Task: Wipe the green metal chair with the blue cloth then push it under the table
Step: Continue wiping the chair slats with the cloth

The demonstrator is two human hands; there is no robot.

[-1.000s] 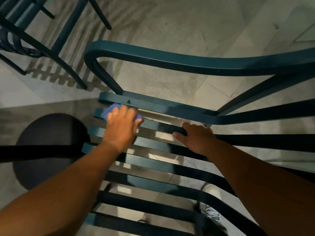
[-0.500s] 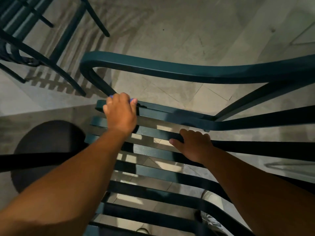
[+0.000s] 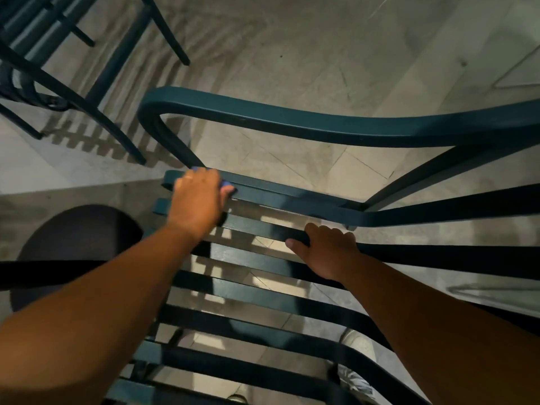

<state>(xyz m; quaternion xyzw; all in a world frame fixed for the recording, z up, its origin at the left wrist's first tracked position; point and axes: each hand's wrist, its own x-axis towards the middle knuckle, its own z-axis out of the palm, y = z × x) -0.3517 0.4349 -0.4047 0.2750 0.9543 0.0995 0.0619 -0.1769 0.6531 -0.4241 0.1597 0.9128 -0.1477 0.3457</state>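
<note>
The green metal chair (image 3: 292, 124) fills the view from above, its curved armrest across the middle and its seat slats running below. My left hand (image 3: 198, 197) presses the blue cloth (image 3: 226, 189) onto the front seat slat near the left corner; only small edges of the cloth show around my fingers. My right hand (image 3: 324, 249) grips a seat slat further right and nearer to me, fingers curled over it.
A second dark green chair (image 3: 73, 92) stands at the upper left on the tiled floor (image 3: 292, 48). A dark round base (image 3: 79, 244) lies on the floor at the left. Shoes (image 3: 356, 346) show beneath the slats.
My left hand with the cloth slid from the second slat forward onto the front slat, then stayed near its left corner. My right hand kept its hold on the slat.
</note>
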